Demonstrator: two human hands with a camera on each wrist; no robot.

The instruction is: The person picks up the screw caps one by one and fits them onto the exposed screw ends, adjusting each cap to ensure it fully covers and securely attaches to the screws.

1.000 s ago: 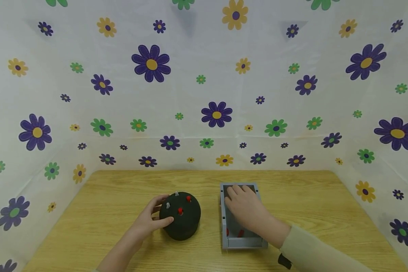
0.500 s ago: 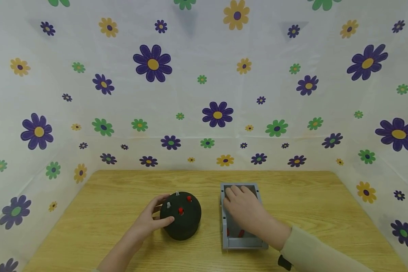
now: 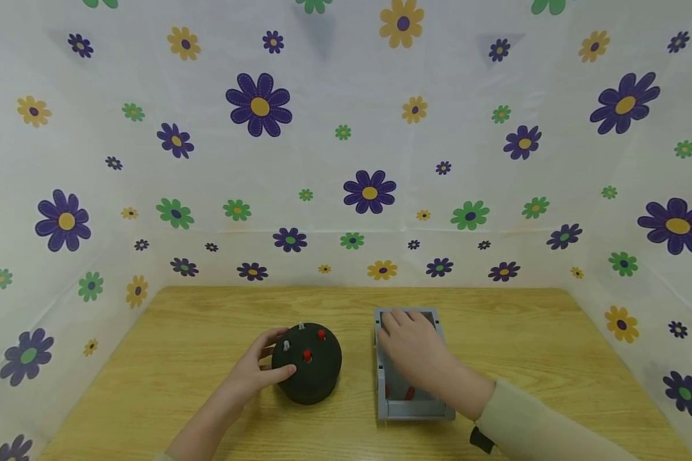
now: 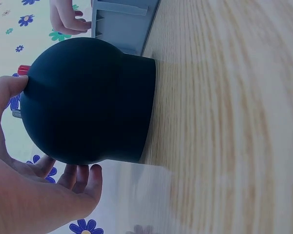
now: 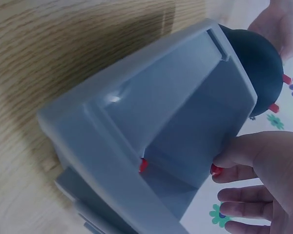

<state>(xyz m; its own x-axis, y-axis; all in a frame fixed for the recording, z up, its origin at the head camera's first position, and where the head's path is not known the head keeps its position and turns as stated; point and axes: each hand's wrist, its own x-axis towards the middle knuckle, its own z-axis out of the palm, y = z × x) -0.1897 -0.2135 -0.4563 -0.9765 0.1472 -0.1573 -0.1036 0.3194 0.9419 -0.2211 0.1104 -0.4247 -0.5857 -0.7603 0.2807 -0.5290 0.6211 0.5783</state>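
Note:
A round black dome-shaped body (image 3: 307,378) stands on the table left of centre. Two red pegs (image 3: 307,355) and two grey ones (image 3: 286,346) stick out of its top; one grey peg (image 4: 16,113) looks threaded in the left wrist view. My left hand (image 3: 259,368) grips the dome, thumb on the top edge and fingers round the far side. My right hand (image 3: 415,349) reaches into a grey open bin (image 3: 415,410). Between its thumb and forefinger it pinches a small red peg (image 5: 216,169), mostly covered by the fingertips.
More red pegs (image 3: 409,393) lie in the near end of the bin. The wood-grain table (image 3: 496,320) runs back to a white flowered cloth (image 3: 300,147), which also hangs at both sides. A black strap (image 3: 482,440) shows by the right sleeve.
The right hand's fingers have shifted slightly within the far end of the bin. Left hand and dome hold still; the whole view moves only a little.

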